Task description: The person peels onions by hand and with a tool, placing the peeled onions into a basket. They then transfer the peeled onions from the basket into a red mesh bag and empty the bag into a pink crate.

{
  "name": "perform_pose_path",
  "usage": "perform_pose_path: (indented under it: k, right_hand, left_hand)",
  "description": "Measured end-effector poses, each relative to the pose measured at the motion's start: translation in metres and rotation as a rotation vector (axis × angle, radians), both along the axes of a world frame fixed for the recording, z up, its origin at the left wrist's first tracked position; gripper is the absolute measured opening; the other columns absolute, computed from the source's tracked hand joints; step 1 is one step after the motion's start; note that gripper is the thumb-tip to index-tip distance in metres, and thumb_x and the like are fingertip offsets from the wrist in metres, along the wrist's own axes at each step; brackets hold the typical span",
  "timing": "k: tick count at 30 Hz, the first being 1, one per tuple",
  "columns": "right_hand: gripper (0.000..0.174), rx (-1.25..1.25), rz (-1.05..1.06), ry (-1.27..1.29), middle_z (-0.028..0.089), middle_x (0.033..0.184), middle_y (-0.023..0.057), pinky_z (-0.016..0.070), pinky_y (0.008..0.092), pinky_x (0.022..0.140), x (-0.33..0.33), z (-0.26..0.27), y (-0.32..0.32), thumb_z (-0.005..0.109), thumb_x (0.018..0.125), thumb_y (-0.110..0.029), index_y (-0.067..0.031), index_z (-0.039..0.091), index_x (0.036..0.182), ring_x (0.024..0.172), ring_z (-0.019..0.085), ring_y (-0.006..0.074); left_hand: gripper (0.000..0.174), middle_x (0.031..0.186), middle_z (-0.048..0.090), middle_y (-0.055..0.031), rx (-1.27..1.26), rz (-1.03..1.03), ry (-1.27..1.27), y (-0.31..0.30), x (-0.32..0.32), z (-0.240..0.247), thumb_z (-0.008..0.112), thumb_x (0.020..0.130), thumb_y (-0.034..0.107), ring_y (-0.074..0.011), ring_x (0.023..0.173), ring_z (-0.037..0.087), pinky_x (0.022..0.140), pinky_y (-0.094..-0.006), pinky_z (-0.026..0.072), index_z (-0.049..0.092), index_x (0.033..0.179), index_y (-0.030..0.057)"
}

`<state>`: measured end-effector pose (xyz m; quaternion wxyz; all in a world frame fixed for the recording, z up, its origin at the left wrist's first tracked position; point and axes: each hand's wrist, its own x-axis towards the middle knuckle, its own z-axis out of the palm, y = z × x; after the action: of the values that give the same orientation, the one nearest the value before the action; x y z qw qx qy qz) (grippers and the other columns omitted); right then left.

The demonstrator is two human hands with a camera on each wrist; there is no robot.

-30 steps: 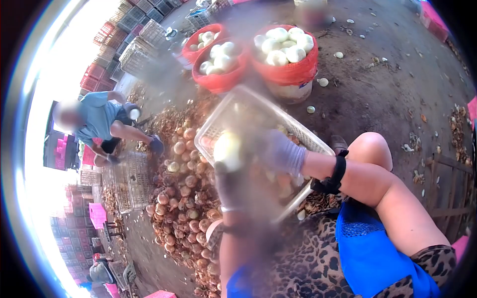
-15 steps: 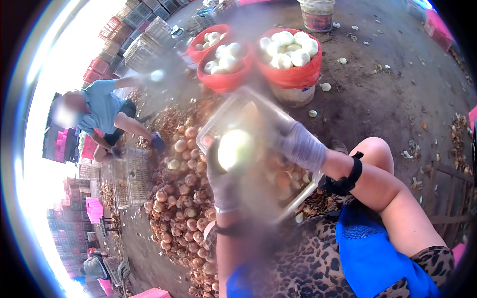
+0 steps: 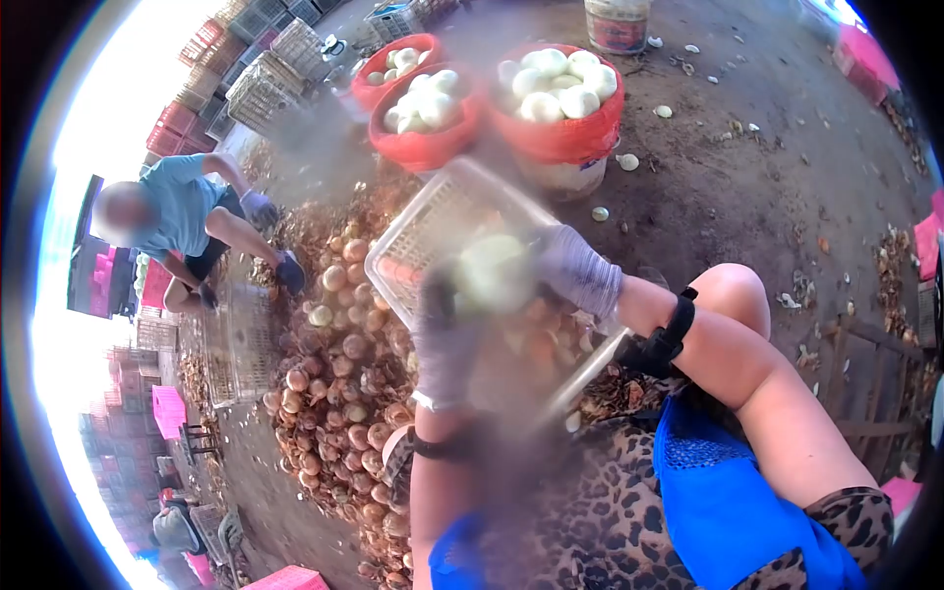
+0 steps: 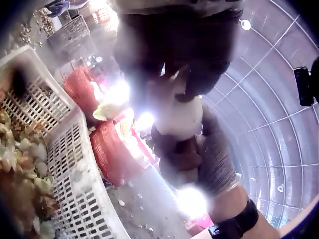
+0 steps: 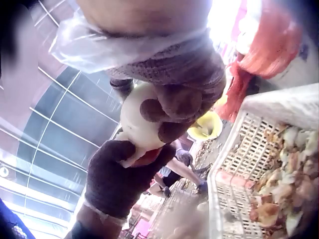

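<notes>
A pale peeled onion (image 3: 495, 272) is held between both gloved hands over a white plastic crate (image 3: 433, 231). My right hand (image 5: 172, 87) curls its fingers over the onion's upper side. From below, my left hand (image 5: 117, 172) pinches a loose flap of onion skin (image 5: 133, 158) between thumb and fingers, still joined to the onion. In the head view my left hand (image 3: 444, 339) is left of the onion and my right hand (image 3: 580, 270) is at its right side; blur covers the contact. A cupped yellowish onion layer (image 5: 205, 125) shows beyond the hands in the right wrist view.
Peelings (image 5: 279, 199) fill the crate. Unpeeled onions (image 3: 339, 383) are heaped to the left. Red-lined buckets (image 3: 556, 138) of peeled onions stand ahead. Another person (image 3: 187, 216) sits at the left beyond a crate (image 3: 241, 344). A white bucket (image 3: 618, 25) stands at the back.
The onion, earlier in the left hand with the right hand apart, has moved right to meet the right hand. The other person's outstretched arm, with a pale round thing at it, has drawn back.
</notes>
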<state>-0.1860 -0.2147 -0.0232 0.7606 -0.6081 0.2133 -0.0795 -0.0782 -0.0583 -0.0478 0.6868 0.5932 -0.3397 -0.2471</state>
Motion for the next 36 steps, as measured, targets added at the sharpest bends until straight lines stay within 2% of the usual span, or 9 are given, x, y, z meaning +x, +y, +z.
perform_pose_path:
  k: [7,9,12,17,24,27,30,34,36]
  right_hand:
    - [0.047,-0.001,0.084,-0.121,0.064,0.092,0.0103,0.0485,0.0248,0.046,-0.003,-0.02,-0.002,0.061,0.081,-0.008,0.0005,0.052,0.126,0.07,0.062,0.0122]
    - [0.046,0.189,0.143,-0.194,0.065,0.092,0.0081,0.0501,0.0236,0.049,-0.013,0.002,0.001,0.063,0.08,-0.011,-0.0006,0.053,0.123,0.07,0.062,0.0109]
    - [0.049,0.388,0.158,-0.205,0.065,0.092,0.0053,0.0522,0.0222,0.056,-0.022,0.016,0.0,0.065,0.079,-0.014,-0.0024,0.051,0.124,0.071,0.063,0.009]
    - [0.052,0.281,-0.143,-0.243,0.065,0.093,0.0053,0.0537,0.0243,0.05,-0.001,-0.023,0.002,0.065,0.08,-0.021,-0.0037,0.048,0.127,0.068,0.064,0.0093]
    - [0.048,0.649,0.001,-0.018,0.067,0.089,0.0063,0.0519,0.0227,0.046,-0.013,0.015,0.011,0.062,0.08,-0.03,-0.0047,0.053,0.12,0.058,0.063,0.0124]
    - [0.049,0.63,0.112,-0.087,0.067,0.09,0.0065,0.053,0.0246,0.048,-0.015,0.001,-0.005,0.062,0.08,-0.032,-0.0051,0.053,0.12,0.059,0.063,0.014]
    - [0.052,0.548,0.006,-0.263,0.066,0.099,0.0066,0.0545,0.026,0.055,-0.001,-0.001,0.006,0.063,0.083,-0.031,-0.0048,0.05,0.125,0.07,0.064,0.0137]
    - [0.07,0.432,-0.09,-0.363,0.05,0.118,0.0099,0.0511,0.0233,0.077,-0.001,-0.004,0.017,0.052,0.084,0.0,-0.0032,0.02,0.146,0.092,0.056,0.0117]
    - [0.063,0.297,-0.195,-0.321,0.053,0.113,0.0083,0.0498,0.0257,0.082,0.01,-0.024,0.025,0.056,0.085,-0.004,-0.0015,0.028,0.141,0.094,0.056,0.013]
  left_hand:
    - [0.05,0.112,0.059,-0.0082,-0.191,-0.026,0.568,0.007,0.007,-0.011,0.059,0.072,-0.012,-0.0196,0.107,0.057,0.095,-0.0317,0.0453,0.05,0.12,0.0011]
    - [0.04,0.106,0.061,-0.0062,-0.083,0.121,0.027,0.013,0.014,-0.024,0.062,0.075,-0.006,-0.0183,0.103,0.058,0.094,-0.0303,0.0456,0.054,0.114,-0.0009]
    - [0.037,0.103,0.061,-0.0063,0.069,0.116,0.078,0.021,0.013,-0.006,0.063,0.078,0.001,-0.0183,0.098,0.059,0.095,-0.0302,0.0448,0.055,0.114,0.0]
    - [0.021,0.085,0.06,-0.0052,0.245,0.161,0.094,0.008,0.002,-0.006,0.06,0.078,0.0,-0.015,0.071,0.062,0.048,-0.0262,0.051,0.061,0.099,0.0012]
    - [0.014,0.084,0.065,-0.01,-0.013,0.402,0.282,0.015,0.033,-0.003,0.059,0.08,-0.005,-0.0146,0.062,0.061,0.05,-0.0233,0.0523,0.062,0.09,0.004]
    - [0.021,0.095,0.065,-0.0099,0.276,0.271,0.09,0.02,0.061,-0.015,0.059,0.08,-0.005,-0.0148,0.076,0.061,0.064,-0.0233,0.0566,0.064,0.097,0.0063]
    - [0.022,0.11,0.06,-0.0105,0.299,0.418,-0.822,0.014,0.034,-0.024,0.061,0.084,0.004,-0.0173,0.095,0.059,0.079,-0.0223,0.0546,0.062,0.106,0.003]
    - [0.034,0.107,0.06,-0.0068,0.03,0.181,0.313,0.011,0.005,-0.029,0.069,0.082,0.013,-0.0166,0.091,0.06,0.078,-0.0275,0.0517,0.058,0.113,0.0026]
    - [0.045,0.108,0.06,-0.0081,-0.138,-0.035,0.771,0.002,-0.009,-0.018,0.069,0.083,0.019,-0.0184,0.092,0.061,0.076,-0.0292,0.0529,0.052,0.121,0.0016]
